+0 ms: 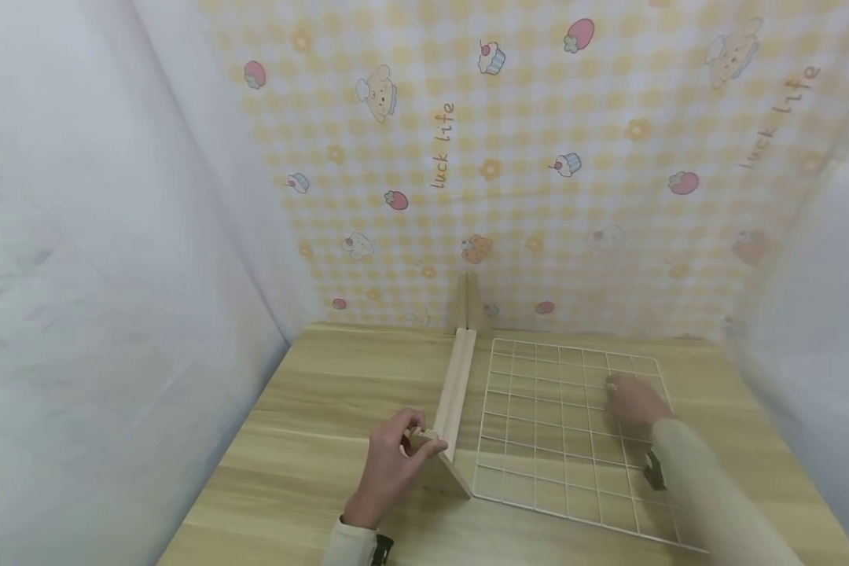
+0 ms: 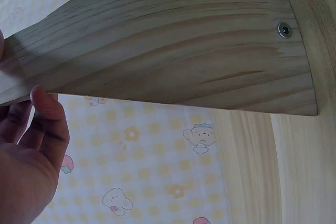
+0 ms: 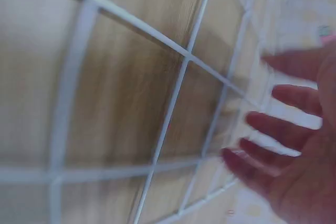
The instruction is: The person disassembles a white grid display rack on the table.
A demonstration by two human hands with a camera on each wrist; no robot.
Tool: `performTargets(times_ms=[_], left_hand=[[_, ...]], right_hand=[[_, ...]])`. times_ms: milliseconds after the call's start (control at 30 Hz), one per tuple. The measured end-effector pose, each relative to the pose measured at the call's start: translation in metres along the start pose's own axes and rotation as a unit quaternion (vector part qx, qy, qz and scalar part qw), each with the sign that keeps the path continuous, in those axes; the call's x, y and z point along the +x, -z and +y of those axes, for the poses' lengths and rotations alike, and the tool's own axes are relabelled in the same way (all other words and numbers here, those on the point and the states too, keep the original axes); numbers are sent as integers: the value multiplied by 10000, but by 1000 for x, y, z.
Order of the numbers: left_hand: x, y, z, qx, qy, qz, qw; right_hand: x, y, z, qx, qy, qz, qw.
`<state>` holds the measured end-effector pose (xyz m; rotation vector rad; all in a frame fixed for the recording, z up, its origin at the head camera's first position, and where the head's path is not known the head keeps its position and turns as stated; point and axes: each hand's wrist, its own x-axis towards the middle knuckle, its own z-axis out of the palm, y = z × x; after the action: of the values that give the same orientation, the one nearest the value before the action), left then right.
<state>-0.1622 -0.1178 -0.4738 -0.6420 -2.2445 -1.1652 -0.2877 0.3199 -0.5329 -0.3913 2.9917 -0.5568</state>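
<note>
My left hand (image 1: pixel 384 475) grips the narrow top end of a wooden end panel (image 2: pixel 173 51) between thumb and fingers. Two screw heads (image 2: pixel 284 30) show near the panel's wide base. From that panel a long wooden bar (image 1: pixel 456 385) runs back to a second upright panel (image 1: pixel 468 303) near the wall. To the right, a white wire grid panel (image 1: pixel 535 432) lies on the table. Over its far right part hovers my right hand (image 1: pixel 635 401), blurred. In the right wrist view its fingers are spread and loosely bent beside the grid, holding nothing visible.
The wood-grain table (image 1: pixel 311 393) meets a yellow checked cloth wall (image 1: pixel 523 196) at the back. White curtain-like sheets hang at the left (image 1: pixel 99 275) and right (image 1: pixel 821 314). Tabletop shows left of the wooden frame and along the right edge.
</note>
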Motion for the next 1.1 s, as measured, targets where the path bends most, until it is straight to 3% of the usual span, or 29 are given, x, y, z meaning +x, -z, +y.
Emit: performTargets(times_ms=[67,267,433,533,700,900,1100], left_hand=[[-1,-1,-2,1,-17,60,10000],[0,-7,-2,0,-14,253,9997],[-2,-11,1,-5,125,384,9992],[-5,-13,1,-36,130,440,9989],[-11,-24,4,-201,106,496,9985],[-10,-31,14,-276,338,374,9983],[-10,-25,9,-389,500,99,9979]], right_hand=[[-18,3,-7,58,-21,30,10000],[-72,-1,-30,-403,65,147,9991],[-97,-19,-44,-634,-210,151,9977],[-98,-29,-42,-863,0,411,9954],[-94,-45,-23,-1388,683,993,9829],[-90,-44,-4,-521,834,973,9904],[-90,-33,6,377,949,614,9929]])
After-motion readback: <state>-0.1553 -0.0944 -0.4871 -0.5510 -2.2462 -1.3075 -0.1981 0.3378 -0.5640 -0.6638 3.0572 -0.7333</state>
